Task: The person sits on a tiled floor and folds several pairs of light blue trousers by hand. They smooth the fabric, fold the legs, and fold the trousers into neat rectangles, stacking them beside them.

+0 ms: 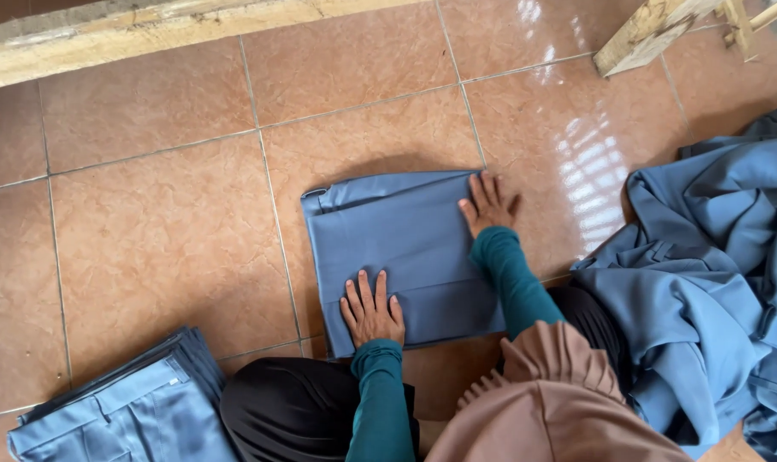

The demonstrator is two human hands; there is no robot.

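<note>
two flat, open palms press the folded blue garment at frame centre: left hand on its lower edge, right hand at its right edge. smoothing outward evenly would keep creases square.

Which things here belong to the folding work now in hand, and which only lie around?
In hand:
- folded blue garment
- left hand, flat on it
- right hand, pressing its right edge

Lying about:
- stack of folded blue garments, lower left
- loose heap of blue cloth, right
- wooden plank, top right
</note>
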